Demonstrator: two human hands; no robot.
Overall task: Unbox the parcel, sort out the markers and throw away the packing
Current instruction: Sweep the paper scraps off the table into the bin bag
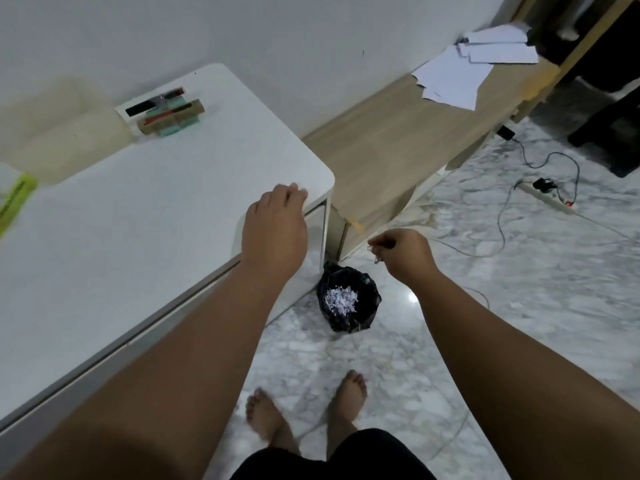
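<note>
My left hand (277, 223) rests flat on the near right corner of the white table (138, 209), fingers straight. My right hand (403, 249) hangs above the floor, right of the table, and pinches a few thin shreds of packing (375, 258). Below it, a black bin bag (348, 297) stands open on the floor with shredded paper inside. At the far side of the table lie the markers (162, 114), red, black and green, in a white tray beside a brown cardboard piece.
A low wooden bench (398, 140) with loose white papers (460, 69) runs along the wall. Cables and a power strip (550, 199) lie on the marble floor at right. My bare feet stand below the bag. A yellow-green item (14, 202) sits at the table's left edge.
</note>
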